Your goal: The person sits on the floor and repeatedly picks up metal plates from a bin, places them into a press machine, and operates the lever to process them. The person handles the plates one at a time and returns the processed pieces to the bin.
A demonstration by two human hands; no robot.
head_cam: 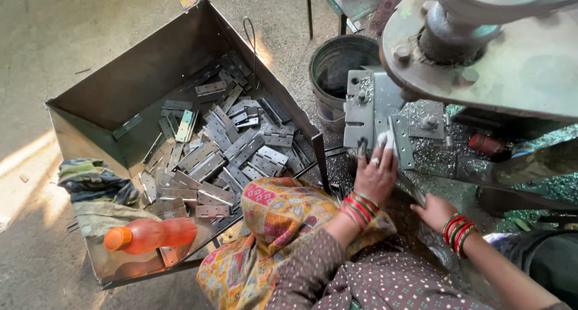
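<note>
One view only: your head camera, high above your lap, facing steeply down and slightly forward. Close range. Press (481, 39) fills top right, hinge bin (180, 123) left, floor (54, 39) beyond, your forearms at the bottom edge.

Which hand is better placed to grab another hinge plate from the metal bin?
Probably left. The left hand is on the press bed beside the bin of hinge plates; the right hand rests farther away.

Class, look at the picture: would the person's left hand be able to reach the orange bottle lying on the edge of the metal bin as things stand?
Probably yes. The left hand rests on the metal plate at the press, and the orange bottle lies uncovered on the metal bin; only the patterned cloth lies between.
</note>
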